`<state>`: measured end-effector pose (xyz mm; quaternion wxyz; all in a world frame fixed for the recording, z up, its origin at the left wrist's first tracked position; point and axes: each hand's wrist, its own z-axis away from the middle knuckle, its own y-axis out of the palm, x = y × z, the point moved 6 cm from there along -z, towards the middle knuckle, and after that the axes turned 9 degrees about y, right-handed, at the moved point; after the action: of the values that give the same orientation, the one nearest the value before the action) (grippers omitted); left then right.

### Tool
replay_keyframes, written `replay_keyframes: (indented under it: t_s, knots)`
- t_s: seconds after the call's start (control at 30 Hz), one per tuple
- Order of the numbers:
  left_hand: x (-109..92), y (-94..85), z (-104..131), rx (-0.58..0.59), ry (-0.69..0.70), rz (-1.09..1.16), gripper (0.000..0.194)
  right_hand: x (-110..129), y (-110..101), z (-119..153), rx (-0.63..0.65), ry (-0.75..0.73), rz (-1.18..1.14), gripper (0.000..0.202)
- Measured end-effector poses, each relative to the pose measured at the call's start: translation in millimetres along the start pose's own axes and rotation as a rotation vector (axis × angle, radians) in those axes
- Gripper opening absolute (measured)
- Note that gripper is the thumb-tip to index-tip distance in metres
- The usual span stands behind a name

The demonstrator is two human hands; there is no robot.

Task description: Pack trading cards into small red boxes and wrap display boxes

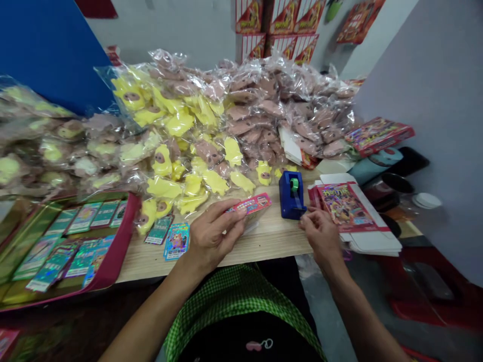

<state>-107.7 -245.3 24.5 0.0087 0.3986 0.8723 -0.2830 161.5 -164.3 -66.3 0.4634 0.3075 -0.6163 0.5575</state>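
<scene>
My left hand (217, 231) holds a small red printed box (253, 202) between thumb and fingers, above the wooden table (264, 246). A blue tape dispenser (287, 203) with a green-cored roll stands to the right of that box. At the dispenser's front right edge, my right hand (319, 226) has its thumb and fingertips pinched together; whatever they hold is too small to make out. Holographic cards (176, 242) lie on the table to the left of my left hand.
Bagged yellow figures (177, 123) and bagged pinkish-brown figures (264, 110) are heaped behind. A pink-rimmed tray (123, 236) of cards sits left. Flattened printed boxes (347, 206) lie right, near a light-blue bottle (381, 161) and a dark cup (396, 185).
</scene>
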Motion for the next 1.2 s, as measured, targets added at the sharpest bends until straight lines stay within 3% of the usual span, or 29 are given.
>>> replay_keyframes:
  t_s: [0.1, 0.23, 0.3, 0.4, 0.5, 0.7, 0.93, 1.07, 1.13, 1.2]
  knots:
    - [-1, 0.6, -1, 0.015, 0.009, -0.003, 0.013, 35, -4, 24, 0.023, -0.148, 0.073, 0.024]
    - [-4, 1.6, -2, 0.024, 0.021, 0.011, 0.011, 89, 26, 60, 0.423, -0.284, -0.097, 0.021]
    - [-6, 2.7, -2, 0.028, 0.017, 0.018, 0.01, 105, 45, 70, 0.586, -0.236, -0.244, 0.042]
    - [-9, 3.1, -1, 0.008, 0.005, 0.034, 0.016, 114, 67, 70, 0.68, -0.136, -0.388, 0.071]
    - [-9, 1.8, 1, -0.002, -0.005, 0.039, 0.025, 111, 78, 64, 0.665, -0.068, -0.416, 0.079]
    - [-5, 0.3, 3, 0.101, 0.007, 0.084, 0.021, 96, 87, 66, 0.648, -0.017, -0.415, 0.091]
    - [1, -6.5, 15, 0.002, -0.085, 0.154, 0.029, 79, 101, 64, 0.625, 0.043, -0.299, 0.103]
    - [15, -0.1, 17, -0.143, -0.291, 0.178, 0.023, 78, 97, 57, 0.624, 0.016, -0.262, 0.099]
    - [30, 16.7, 21, -0.185, -0.469, 0.226, 0.016, 78, 87, 50, 0.517, -0.072, -0.222, 0.089]
    - [45, 38.5, 30, -0.138, -0.629, 0.264, 0.014, 76, 77, 43, 0.393, -0.17, -0.108, 0.075]
